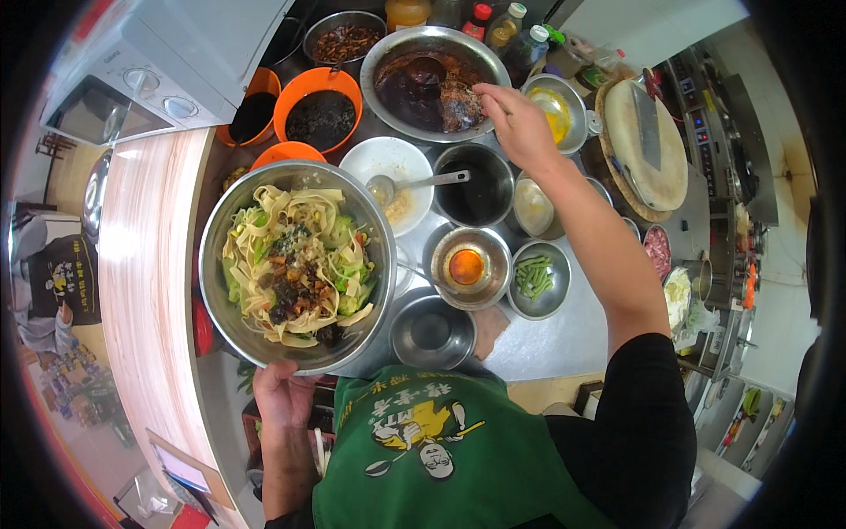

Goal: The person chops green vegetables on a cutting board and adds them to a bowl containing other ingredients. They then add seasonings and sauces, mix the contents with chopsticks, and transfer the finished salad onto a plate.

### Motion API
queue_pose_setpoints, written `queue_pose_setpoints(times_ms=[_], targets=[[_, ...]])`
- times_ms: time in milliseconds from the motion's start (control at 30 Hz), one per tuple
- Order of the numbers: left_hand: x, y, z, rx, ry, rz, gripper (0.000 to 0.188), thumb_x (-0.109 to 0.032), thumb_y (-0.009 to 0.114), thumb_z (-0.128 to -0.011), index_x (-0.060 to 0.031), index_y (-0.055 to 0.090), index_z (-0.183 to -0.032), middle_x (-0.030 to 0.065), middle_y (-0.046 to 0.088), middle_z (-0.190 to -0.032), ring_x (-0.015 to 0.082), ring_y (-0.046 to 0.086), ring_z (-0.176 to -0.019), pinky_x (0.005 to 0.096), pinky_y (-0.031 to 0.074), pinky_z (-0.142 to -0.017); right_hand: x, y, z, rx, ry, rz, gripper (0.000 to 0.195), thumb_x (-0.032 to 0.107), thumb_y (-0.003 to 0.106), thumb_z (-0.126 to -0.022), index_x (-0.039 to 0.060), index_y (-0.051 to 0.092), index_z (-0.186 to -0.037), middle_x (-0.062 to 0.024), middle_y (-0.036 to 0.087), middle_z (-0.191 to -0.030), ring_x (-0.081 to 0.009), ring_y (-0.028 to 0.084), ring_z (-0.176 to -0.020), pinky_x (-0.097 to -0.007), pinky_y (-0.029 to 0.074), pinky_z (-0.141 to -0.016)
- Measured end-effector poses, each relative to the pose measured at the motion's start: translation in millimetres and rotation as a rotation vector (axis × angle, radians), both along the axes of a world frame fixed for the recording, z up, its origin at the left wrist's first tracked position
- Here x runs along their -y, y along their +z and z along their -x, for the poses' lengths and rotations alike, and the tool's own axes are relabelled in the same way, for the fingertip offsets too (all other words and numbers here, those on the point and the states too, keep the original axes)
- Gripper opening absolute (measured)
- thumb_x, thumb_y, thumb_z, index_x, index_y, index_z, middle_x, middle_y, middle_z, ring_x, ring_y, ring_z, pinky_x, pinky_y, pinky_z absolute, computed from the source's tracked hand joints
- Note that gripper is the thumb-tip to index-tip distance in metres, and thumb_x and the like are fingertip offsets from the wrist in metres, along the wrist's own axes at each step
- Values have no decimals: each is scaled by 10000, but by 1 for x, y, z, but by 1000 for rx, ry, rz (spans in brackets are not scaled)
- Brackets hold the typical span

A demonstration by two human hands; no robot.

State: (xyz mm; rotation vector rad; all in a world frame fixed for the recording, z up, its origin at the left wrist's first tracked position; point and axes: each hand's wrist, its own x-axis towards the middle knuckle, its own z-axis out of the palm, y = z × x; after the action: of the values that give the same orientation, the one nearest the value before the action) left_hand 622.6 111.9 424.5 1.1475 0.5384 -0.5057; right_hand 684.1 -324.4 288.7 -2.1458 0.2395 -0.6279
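Observation:
My left hand grips the near rim of a large steel mixing bowl, raised and tilted toward me. In it lie wide noodle strips with green vegetables, bean sprouts, dark fungus pieces and a chopped brown topping. My right hand reaches over a wide steel basin of dark red-brown sauce. Its curled fingertips meet a coarse brown clump at the basin's right side; whether they hold a handle is hidden. A rounded, ladle-like shape sits in the sauce.
Orange bowls of dark liquid stand beside the microwave. A white bowl holds a ladle; nearby are a bowl of red oil and one of cut green beans. A cleaver rests on the round chopping board.

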Motion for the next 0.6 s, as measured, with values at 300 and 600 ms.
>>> queue_pose_setpoints(times_ms=[300,600], targets=[[0,-8,-10,-11,-34,-21,540,-11,487,-727,73,435,-1258,205,615,-1128,333,666,-930,415,607,-721,0,-22,-18,-176,-84,-548,286,208,464,-995,-5,622,-1101,-106,680,-853,-137,658,-733,-254,514,-671],[33,-25,-35,-15,-133,-16,566,-16,512,-728,39,455,-1288,167,581,-1234,306,611,-1079,429,544,-907,36,-11,-18,-63,-199,-806,295,205,489,-948,-46,618,-1032,-172,686,-817,-186,684,-679,-276,543,-607]])
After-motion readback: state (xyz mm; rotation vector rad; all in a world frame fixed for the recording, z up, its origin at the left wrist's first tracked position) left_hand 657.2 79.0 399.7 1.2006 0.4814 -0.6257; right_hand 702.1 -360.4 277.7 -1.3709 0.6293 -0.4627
